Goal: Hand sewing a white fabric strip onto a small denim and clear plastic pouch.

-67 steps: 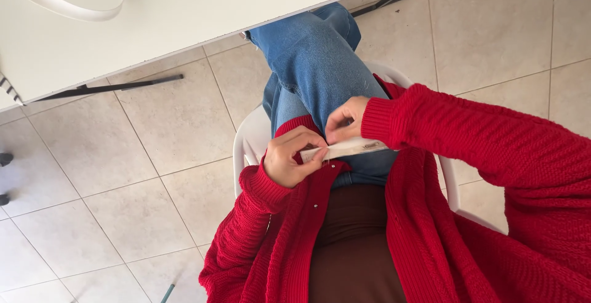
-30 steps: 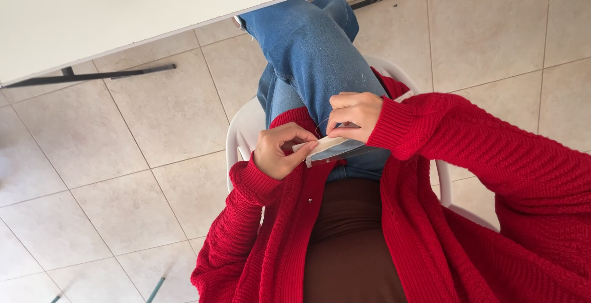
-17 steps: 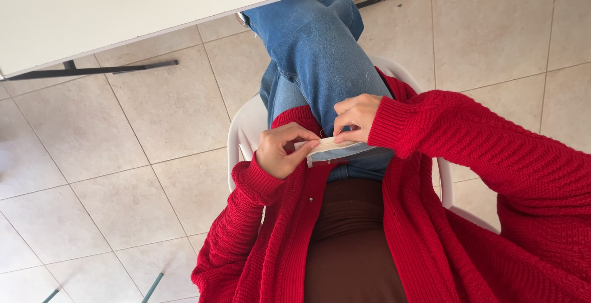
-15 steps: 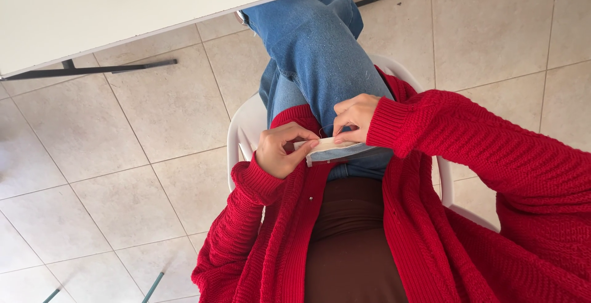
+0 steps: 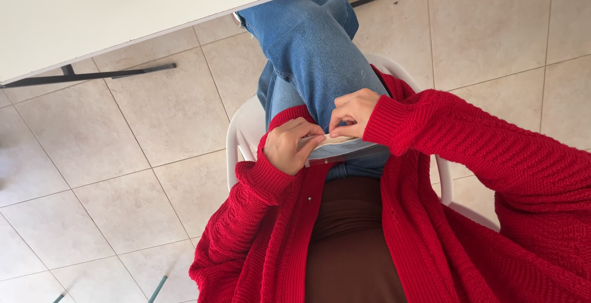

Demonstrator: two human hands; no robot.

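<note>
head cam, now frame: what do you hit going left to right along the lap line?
Tiled floor → white chair → left hand → flat pale object held between both hands → right hand → red cardigan sleeve.

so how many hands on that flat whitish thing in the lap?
2. The left hand grips the left end of the flat whitish object; the right hand pinches its upper edge from above. Most of the object is hidden behind the fingers.

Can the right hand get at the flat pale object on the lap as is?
Likely yes. The right hand is already on the flat pale object, fingers pinching its top edge, while the left hand holds the other end. Nothing lies between.
</note>
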